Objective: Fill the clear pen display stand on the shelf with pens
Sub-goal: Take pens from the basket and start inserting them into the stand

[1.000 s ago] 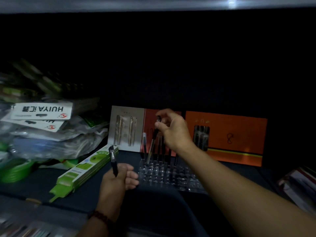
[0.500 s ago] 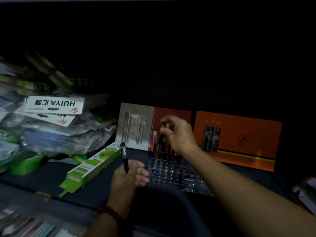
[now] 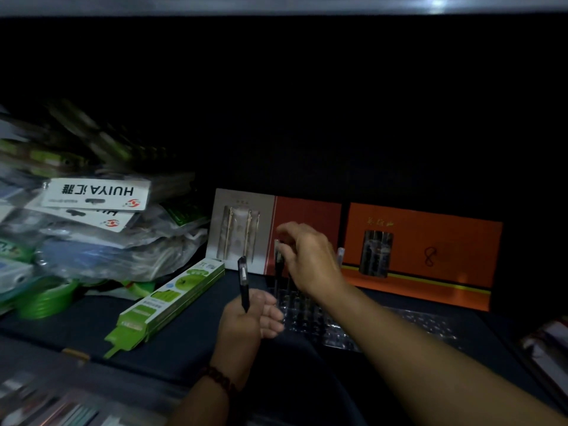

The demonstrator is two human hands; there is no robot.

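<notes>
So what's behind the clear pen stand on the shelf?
Behind the clear pen stand two flat boxes stand upright: a grey-and-red box and an orange box. The right hand covers part of the red section. Further back is too dark to tell.

Person, two arms in view. Left hand (image 3: 246, 321): bare, with a bracelet (image 3: 218, 377) of round, dark reddish-brown beads strung close around the wrist. Right hand (image 3: 307, 259): bare, forearm uncovered along its whole visible length.

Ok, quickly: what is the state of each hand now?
Left hand: holding a black pen upright.
Right hand: at a standing pen in the clear stand; grip cannot be told.
</notes>
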